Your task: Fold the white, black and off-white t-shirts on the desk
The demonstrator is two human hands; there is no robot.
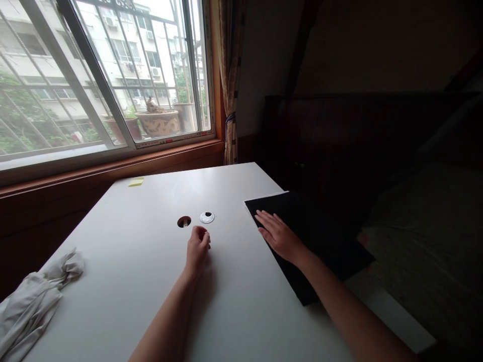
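We observe our right hand [279, 239] spread flat on the black sheet [324, 236] at the counter's [143, 261] right. Our left hand [197, 247] is curled near the hole; we cannot tell whether it pinches anything.

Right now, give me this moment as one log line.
left hand: curled near hole and white disc | right hand: flat on black panel | gray cloth: left side of table
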